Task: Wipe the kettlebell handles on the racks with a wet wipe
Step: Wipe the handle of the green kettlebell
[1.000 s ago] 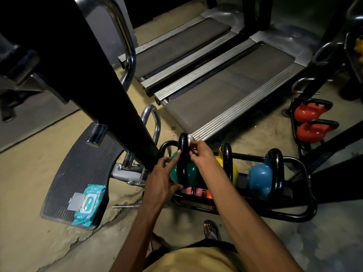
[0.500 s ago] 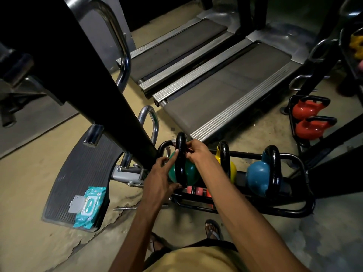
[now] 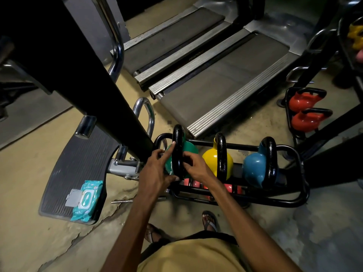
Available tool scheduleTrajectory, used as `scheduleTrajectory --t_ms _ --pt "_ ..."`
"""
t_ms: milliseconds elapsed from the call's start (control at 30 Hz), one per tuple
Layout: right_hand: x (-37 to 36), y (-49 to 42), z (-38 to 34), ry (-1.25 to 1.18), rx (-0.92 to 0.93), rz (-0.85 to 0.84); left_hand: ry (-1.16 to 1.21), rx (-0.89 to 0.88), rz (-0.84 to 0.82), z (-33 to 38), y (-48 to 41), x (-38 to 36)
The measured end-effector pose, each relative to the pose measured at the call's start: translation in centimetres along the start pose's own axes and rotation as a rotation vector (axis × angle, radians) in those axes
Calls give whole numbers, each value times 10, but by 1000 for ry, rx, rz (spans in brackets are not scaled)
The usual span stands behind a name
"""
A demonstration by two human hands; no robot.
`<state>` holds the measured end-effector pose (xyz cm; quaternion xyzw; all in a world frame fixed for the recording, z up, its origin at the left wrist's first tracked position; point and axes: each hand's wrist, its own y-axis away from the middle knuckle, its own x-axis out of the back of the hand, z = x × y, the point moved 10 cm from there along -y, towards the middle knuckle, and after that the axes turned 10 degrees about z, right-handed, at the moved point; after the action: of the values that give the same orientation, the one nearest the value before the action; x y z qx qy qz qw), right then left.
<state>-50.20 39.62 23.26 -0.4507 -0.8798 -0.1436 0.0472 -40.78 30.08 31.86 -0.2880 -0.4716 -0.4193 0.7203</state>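
Observation:
A low black rack (image 3: 292, 203) on the floor carries a green kettlebell (image 3: 190, 152), a yellow kettlebell (image 3: 209, 160) and a blue kettlebell (image 3: 252, 167), each with a black handle. My right hand (image 3: 195, 166) curls its fingers round the lower right side of the green kettlebell's handle (image 3: 177, 137). No wet wipe shows in its grip. My left hand (image 3: 155, 171) lies against the handle's left side, index finger straight along it and thumb at the handle's base.
A teal pack of wet wipes (image 3: 87, 199) lies on a ribbed black footplate (image 3: 78, 163) at the left. A thick black machine beam (image 3: 98, 85) slants down beside the rack. Two treadmills (image 3: 225, 75) stand behind. Two red kettlebells (image 3: 302, 101) sit on another rack at the right.
My right hand has slid from the top of the green kettlebell's handle down its right side. The white wipe seen at the top is now out of sight. My left hand stays alongside.

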Motion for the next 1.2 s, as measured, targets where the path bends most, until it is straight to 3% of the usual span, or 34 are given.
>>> scheduleTrajectory --t_ms 100,233,567,667,967,1200 --pt "6 11 -3 131 117 -9 5 -9 6 -1 0 0" --pt "20 31 -2 210 193 99 17 -10 3 -3 0 -2" --pt "17 84 12 3 100 403 40 -139 -72 -15 -9 -11" --pt "15 97 1 -1 157 515 39 -201 -77 -18 -13 -13" --pt "-18 111 -37 310 311 724 91 -357 -90 -19 -19 -9" --pt "-26 114 -49 414 341 754 154 -399 -97 -18 -19 -8"
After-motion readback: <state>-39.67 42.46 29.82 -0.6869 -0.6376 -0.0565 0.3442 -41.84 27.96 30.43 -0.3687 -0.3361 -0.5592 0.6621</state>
